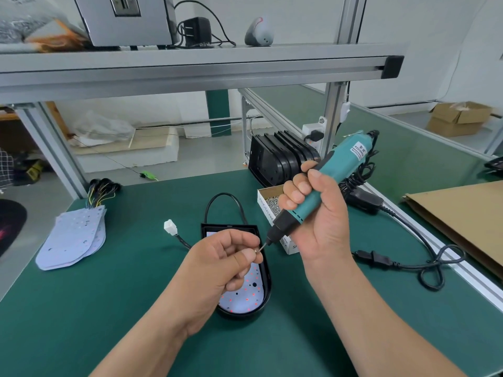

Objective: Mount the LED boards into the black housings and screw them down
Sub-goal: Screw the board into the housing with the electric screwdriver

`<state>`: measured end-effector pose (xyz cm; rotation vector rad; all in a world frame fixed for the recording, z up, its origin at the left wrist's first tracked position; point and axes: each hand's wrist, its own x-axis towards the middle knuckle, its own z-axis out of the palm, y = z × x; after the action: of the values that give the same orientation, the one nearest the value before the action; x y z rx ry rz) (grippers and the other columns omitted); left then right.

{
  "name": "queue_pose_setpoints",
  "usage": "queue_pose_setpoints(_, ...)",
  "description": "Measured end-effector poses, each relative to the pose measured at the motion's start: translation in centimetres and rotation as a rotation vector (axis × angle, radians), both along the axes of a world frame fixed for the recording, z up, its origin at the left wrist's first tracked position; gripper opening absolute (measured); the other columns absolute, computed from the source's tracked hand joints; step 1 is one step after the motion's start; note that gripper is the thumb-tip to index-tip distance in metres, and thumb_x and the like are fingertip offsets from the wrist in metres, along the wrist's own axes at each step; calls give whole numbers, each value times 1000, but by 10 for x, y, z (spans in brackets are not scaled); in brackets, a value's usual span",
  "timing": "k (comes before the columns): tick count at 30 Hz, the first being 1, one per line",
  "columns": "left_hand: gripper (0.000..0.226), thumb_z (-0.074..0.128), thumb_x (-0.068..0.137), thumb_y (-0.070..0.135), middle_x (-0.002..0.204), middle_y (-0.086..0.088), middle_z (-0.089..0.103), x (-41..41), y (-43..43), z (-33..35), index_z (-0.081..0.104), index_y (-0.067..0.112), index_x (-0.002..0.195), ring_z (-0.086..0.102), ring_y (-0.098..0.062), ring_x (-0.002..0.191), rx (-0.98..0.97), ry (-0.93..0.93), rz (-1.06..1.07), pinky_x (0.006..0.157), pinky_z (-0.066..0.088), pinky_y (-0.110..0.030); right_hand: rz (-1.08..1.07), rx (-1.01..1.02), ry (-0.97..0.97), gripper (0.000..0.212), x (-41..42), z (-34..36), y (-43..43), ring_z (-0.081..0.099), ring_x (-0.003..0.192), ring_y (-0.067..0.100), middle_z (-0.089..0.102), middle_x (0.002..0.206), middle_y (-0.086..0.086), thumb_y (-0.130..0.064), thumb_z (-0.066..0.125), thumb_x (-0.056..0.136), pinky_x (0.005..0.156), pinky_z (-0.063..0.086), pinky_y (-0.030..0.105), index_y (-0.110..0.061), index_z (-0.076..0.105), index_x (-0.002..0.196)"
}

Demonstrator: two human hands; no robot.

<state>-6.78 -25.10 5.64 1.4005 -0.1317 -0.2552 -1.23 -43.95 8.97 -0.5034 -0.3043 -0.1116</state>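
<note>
While my left grip pinches screw at bit, right grip clasps screwdriver slanting down-left; housing just beneath, centre frame.

Both bare forearms come up from the lower edge and lean toward each other. The left hand pinches a small screw between thumb and forefinger, with the other fingers curled under. The right hand, a little higher, wraps its fingers round the electric screwdriver, thumb lying along it.
</note>
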Motion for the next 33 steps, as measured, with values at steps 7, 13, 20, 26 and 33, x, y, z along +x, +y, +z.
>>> queue_pose_setpoints(7, 21, 63, 101, -5, 91, -11, 74, 0, 1, 1, 77, 11, 103, 42, -14, 60, 26, -34, 4, 51, 38, -21, -11, 51, 15, 8, 1, -1, -1, 45, 59, 10, 48, 68, -4, -11, 55, 96, 56, 44, 23, -15, 62, 99)
queue_pose_setpoints(13, 14, 70, 91, 8, 92, -11, 75, -1, -1, 3, 78, 17, 99, 42, -14, 60, 34, -47, -15, 52, 38, -21, -22, 27, 6, 9, 0, -1, -1, 46, 58, 10, 48, 69, -3, -10, 55, 96, 56, 45, 23, -15, 62, 100)
queue_pose_setpoints(20, 30, 66, 100, 4, 94, -1, 79, -3, -2, 1, 77, 31, 95, 48, -11, 61, 210, -138, 78, 54, 40, -20, -55, -51, 10, 8, 0, -2, 1, 49, 61, 12, 49, 72, -1, -11, 57, 99, 59, 47, 25, -14, 62, 104)
queue_pose_setpoints(26, 26, 63, 101, 6, 93, 11, 79, -5, -5, 1, 74, 29, 105, 67, 4, 78, 389, -211, 182, 66, 44, -7, -147, -76, 124, 10, 3, -9, 10, 53, 64, 13, 52, 76, 1, -16, 65, 102, 62, 50, 26, -13, 55, 105)
queue_pose_setpoints(33, 23, 63, 103, 15, 97, 16, 78, -6, -4, 2, 73, 36, 106, 65, 3, 86, 461, -215, 203, 71, 44, -16, -193, -26, 241, 17, 6, -16, 11, 54, 66, 13, 54, 78, 0, -23, 69, 102, 65, 50, 27, -13, 54, 102)
